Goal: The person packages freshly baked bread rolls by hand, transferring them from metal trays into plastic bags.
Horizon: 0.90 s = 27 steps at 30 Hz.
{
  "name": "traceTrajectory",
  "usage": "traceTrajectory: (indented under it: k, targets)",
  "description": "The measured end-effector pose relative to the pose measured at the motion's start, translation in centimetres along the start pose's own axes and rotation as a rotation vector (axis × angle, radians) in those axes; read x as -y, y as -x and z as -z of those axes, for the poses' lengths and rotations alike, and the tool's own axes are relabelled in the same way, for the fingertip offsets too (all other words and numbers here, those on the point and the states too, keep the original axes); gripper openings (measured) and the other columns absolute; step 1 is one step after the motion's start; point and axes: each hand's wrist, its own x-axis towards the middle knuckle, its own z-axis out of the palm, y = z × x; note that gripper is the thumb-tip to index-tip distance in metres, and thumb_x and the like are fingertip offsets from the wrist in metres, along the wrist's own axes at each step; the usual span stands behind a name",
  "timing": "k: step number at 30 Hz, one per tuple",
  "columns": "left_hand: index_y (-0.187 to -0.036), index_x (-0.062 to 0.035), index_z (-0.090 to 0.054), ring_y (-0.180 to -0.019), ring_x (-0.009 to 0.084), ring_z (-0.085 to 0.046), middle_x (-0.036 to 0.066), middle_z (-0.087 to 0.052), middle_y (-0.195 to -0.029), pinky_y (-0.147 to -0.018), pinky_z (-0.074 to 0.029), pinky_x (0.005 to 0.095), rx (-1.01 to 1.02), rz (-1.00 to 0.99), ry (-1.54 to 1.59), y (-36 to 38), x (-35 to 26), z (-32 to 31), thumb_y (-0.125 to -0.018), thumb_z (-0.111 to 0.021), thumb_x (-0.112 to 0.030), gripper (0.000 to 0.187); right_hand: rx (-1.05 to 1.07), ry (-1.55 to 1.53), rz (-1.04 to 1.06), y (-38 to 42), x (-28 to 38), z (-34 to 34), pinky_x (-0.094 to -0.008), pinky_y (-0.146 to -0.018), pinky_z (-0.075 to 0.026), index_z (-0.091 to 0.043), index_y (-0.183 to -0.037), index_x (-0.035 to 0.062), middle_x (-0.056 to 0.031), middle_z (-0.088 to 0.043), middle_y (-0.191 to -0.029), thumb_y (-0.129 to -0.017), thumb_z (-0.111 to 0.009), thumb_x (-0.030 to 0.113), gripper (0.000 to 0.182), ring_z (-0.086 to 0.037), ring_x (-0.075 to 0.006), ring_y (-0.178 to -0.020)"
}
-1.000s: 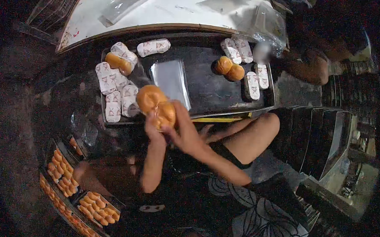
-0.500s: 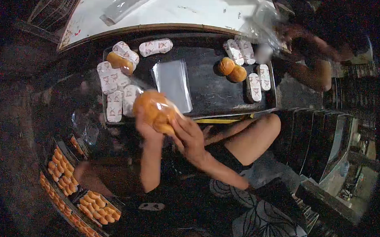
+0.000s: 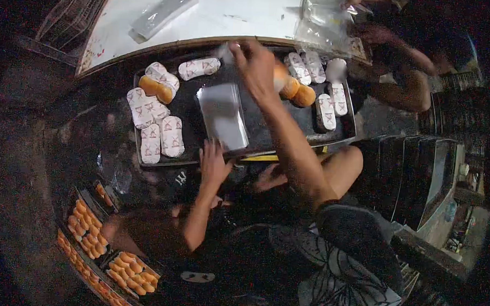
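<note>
My left hand [image 3: 214, 163] lies with fingers spread at the near edge of a stack of clear plastic bags [image 3: 223, 111] on the black tray [image 3: 278, 133]. My right hand [image 3: 255, 71] is raised over the far part of the tray, its fingers curled. A blurred, pale, translucent thing [image 3: 226, 53] shows at its fingertips; I cannot make it out. Beside the back of this hand is a blurred golden bun [image 3: 280, 75], partly hidden. Two more buns [image 3: 298, 92] sit right of it. Paper-wrapped pieces [image 3: 198, 69] with red print lie toward both tray ends, one bun pair [image 3: 156, 90] among the left ones.
Behind the tray stands a white table [image 3: 234, 18] with a long clear plastic packet [image 3: 164, 15] on it. At the upper right, another person's hands [image 3: 377, 35] work near clear bags [image 3: 324, 22]. Trays of buns [image 3: 133, 273] stand at the lower left.
The buns in clear plastic, held in both hands, have left the front of the tray. My right hand has swung up and away; my left has dropped to the bag stack. A blurred bun now shows at centre right.
</note>
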Motion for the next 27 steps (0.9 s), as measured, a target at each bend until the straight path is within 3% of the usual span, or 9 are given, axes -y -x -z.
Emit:
traceTrajectory:
  k: [2,8,14,15,20,22,23,24,27]
  targets:
    - [-0.085,0.0024,-0.057,-0.074,0.0305,-0.058,0.019,-0.058,-0.081,-0.065,-0.046,0.0388,0.811,-0.034,-0.161,0.4,3.3,-1.8,-0.076,-0.052,-0.017,0.022,0.018,-0.045,0.205,-1.0,0.0,-1.6,-0.0361,-0.081,-0.041,-0.047,-0.111,0.0031,-0.0228,-0.052,-0.103,-0.072,-0.062,0.020,0.044,-0.053,-0.0312,-0.091]
    - [-0.072,-0.0010,-0.058,-0.065,0.0321,-0.058,0.015,-0.059,-0.068,-0.057,-0.045,0.0388,0.600,0.083,0.215,-2.6,3.5,3.4,-0.074,-0.054,-0.019,0.018,0.971,-0.254,-0.327,20.7,-0.5,3.1,-0.0352,-0.074,-0.043,-0.054,-0.096,0.0024,-0.0190,-0.057,-0.089,-0.077,-0.058,0.023,0.028,-0.056,-0.0295,-0.083]
    - [-0.083,-0.0005,-0.061,-0.067,0.0197,-0.054,0.008,-0.055,-0.071,-0.061,-0.043,0.0288,0.488,0.219,0.735,-2.9,-1.6,4.7,-0.071,-0.061,-0.010,0.016,0.498,-0.050,-0.410,22.6,-1.1,1.6,-0.0359,-0.056,-0.043,-0.049,-0.093,-0.0027,-0.0110,-0.052,-0.060,-0.082,-0.046,0.013,0.019,-0.054,-0.0222,-0.058]
    - [-0.082,-0.0001,-0.061,-0.066,0.0196,-0.054,0.008,-0.055,-0.071,-0.061,-0.043,0.0282,0.319,0.241,0.706,-3.1,-2.5,4.7,-0.071,-0.061,-0.009,0.013,0.696,-0.422,-0.918,20.8,-0.3,2.1,-0.0291,-0.042,-0.038,-0.050,-0.087,-0.0011,-0.0074,-0.049,-0.055,-0.084,-0.044,0.018,0.020,-0.048,-0.0156,-0.045]
    - [-0.081,-0.0006,-0.062,-0.075,0.0224,-0.053,0.010,-0.056,-0.076,-0.068,-0.042,0.0301,0.155,0.267,0.779,-3.5,-6.9,5.8,-0.077,-0.057,-0.011,0.012,0.376,-0.987,-1.217,16.7,-2.5,2.0,-0.0220,-0.030,-0.027,-0.046,-0.114,0.0061,-0.0108,-0.058,-0.076,-0.085,-0.043,0.039,0.044,-0.036,-0.0095,-0.034]
    - [-0.095,-0.0047,-0.058,-0.081,0.0236,-0.053,0.010,-0.056,-0.084,-0.074,-0.042,0.0312,0.061,0.223,0.791,-3.9,-6.4,4.0,-0.079,-0.055,-0.016,0.020,0.066,-1.403,-1.086,16.4,-0.5,1.4,-0.0288,-0.068,-0.038,-0.032,-0.124,0.0076,-0.0118,-0.040,-0.113,-0.086,-0.035,0.043,0.052,-0.046,-0.0173,-0.081]
    - [-0.102,-0.0072,-0.054,-0.083,0.0241,-0.053,0.010,-0.056,-0.088,-0.076,-0.042,0.0331,0.009,0.656,1.347,-3.9,-6.1,2.9,-0.081,-0.053,-0.020,0.025,-0.133,-1.596,-1.067,16.1,1.1,0.9,-0.0299,-0.078,-0.043,-0.026,-0.129,0.0089,-0.0119,-0.028,-0.131,-0.086,-0.032,0.046,0.057,-0.051,-0.0199,-0.094]
    - [-0.109,-0.0098,-0.049,-0.085,0.0247,-0.053,0.010,-0.055,-0.092,-0.078,-0.043,0.0350,-0.051,1.105,1.886,-4.2,-5.6,2.3,-0.082,-0.051,-0.023,0.030,-0.032,-1.917,-1.104,17.3,1.6,1.3,-0.0348,-0.095,-0.030,-0.023,-0.130,0.0113,-0.0079,-0.027,-0.133,-0.088,-0.032,0.039,0.052,-0.029,-0.0202,-0.120]
    - [-0.113,-0.0121,-0.043,-0.090,0.0242,-0.052,0.009,-0.054,-0.095,-0.083,-0.042,0.0406,0.174,1.118,2.139,-5.6,-1.1,2.1,-0.085,-0.046,-0.028,0.033,0.657,-1.124,-1.031,19.3,-2.5,1.4,-0.0365,-0.092,-0.032,-0.024,-0.129,0.0097,-0.0111,-0.034,-0.129,-0.086,-0.040,0.036,0.053,-0.038,-0.0244,-0.114]
